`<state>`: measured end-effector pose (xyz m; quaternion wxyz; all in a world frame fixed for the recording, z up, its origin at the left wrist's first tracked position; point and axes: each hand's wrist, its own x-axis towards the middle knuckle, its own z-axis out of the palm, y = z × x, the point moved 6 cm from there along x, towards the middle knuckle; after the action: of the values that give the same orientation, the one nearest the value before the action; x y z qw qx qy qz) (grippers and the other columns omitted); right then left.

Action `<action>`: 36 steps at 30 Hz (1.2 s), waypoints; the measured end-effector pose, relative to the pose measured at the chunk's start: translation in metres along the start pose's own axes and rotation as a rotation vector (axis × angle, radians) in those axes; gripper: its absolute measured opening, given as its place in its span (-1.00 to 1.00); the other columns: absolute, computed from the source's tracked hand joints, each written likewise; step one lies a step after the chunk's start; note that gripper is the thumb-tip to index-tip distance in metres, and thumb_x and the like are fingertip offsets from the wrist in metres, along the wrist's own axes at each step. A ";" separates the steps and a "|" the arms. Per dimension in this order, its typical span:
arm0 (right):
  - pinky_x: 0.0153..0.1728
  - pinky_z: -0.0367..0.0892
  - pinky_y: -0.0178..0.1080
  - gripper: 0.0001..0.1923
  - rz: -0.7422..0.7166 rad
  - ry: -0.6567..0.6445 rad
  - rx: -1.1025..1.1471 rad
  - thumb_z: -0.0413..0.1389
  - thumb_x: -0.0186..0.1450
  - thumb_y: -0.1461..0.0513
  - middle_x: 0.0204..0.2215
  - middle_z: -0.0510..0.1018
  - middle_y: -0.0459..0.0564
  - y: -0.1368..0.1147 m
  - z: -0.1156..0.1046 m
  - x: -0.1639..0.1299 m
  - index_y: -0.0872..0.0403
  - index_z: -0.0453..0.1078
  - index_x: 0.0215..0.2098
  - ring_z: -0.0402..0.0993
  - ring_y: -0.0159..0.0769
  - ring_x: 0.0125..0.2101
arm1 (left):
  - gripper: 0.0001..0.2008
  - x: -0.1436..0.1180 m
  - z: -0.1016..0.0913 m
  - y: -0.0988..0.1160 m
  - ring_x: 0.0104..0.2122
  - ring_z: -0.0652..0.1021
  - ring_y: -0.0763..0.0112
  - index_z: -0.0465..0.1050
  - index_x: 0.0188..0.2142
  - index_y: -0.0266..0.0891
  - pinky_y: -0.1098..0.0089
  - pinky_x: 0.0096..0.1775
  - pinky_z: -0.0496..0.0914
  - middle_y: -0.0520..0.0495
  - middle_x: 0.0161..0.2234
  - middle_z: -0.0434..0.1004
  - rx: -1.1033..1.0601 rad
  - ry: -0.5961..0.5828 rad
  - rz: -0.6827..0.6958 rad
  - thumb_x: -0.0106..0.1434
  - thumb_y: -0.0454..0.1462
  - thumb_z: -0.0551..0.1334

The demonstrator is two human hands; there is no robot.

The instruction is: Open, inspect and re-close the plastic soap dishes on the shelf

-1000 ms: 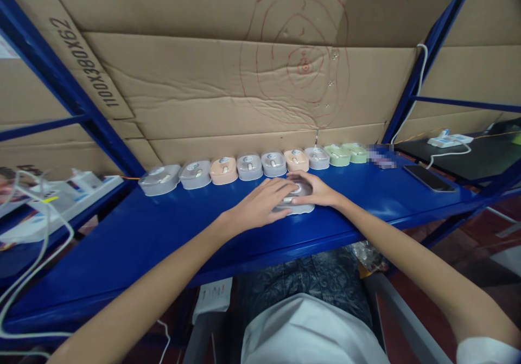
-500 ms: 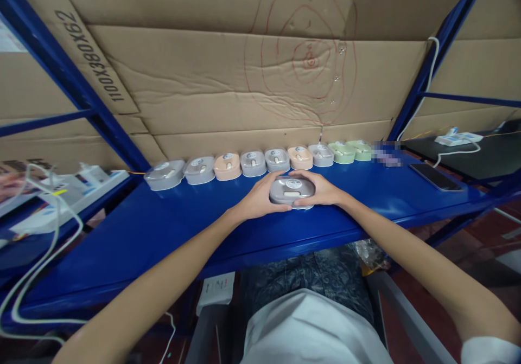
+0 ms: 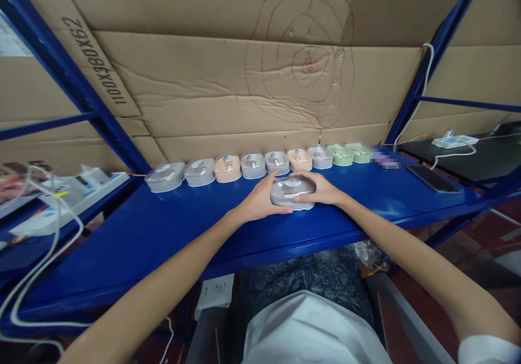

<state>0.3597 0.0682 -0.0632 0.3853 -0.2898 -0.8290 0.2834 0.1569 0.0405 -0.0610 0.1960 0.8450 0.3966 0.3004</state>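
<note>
Fingers of left hand [image 3: 258, 201] and right hand [image 3: 321, 189] curl closed round grey case [image 3: 291, 193] on blue shelf [image 3: 163, 234]; shoving toward 12 o'clock risks bumping case row [image 3: 260, 164].

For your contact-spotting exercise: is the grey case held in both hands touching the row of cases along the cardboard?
Apart. The head view shows a strip of blue shelf between the grey case and the row of cases.

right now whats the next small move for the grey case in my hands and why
Probably slide the grey case back into the row: both hands, left and right, hold it closed on the shelf, just in front of nine like cases lined up.
</note>
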 end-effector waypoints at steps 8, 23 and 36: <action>0.35 0.39 0.24 -0.28 0.090 0.131 -0.021 0.45 0.21 -0.13 0.27 0.60 0.08 0.005 -0.061 -0.013 -0.11 0.52 0.26 0.55 0.13 0.24 | 0.33 -0.002 -0.006 0.004 0.34 0.43 -0.28 -0.09 0.58 -0.12 -0.22 0.36 0.27 -0.38 0.35 0.40 -0.018 -0.019 -0.081 0.02 0.11 0.61; 0.33 0.40 0.28 -0.22 0.259 0.111 -0.422 0.44 0.16 -0.18 0.24 0.64 0.10 0.042 -0.122 -0.073 -0.08 0.55 0.26 0.57 0.21 0.23 | 0.17 -0.001 -0.005 -0.001 0.47 0.23 -0.38 0.09 0.53 -0.23 -0.25 0.43 0.15 -0.41 0.51 0.18 0.127 -0.135 -0.055 0.10 0.14 0.53; 0.31 0.36 0.32 -0.13 0.203 -0.097 -0.542 0.42 0.19 -0.19 0.29 0.59 0.08 0.040 -0.112 -0.071 -0.16 0.43 0.39 0.48 0.24 0.28 | -0.18 0.000 -0.007 0.001 0.26 0.48 -0.24 0.43 0.24 -0.14 -0.16 0.27 0.37 -0.25 0.22 0.52 0.098 -0.117 -0.017 0.09 0.12 0.55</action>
<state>0.4984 0.0728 -0.0639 0.2235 -0.4498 -0.8586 0.1021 0.1533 0.0404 -0.0551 0.1797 0.8663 0.4058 0.2293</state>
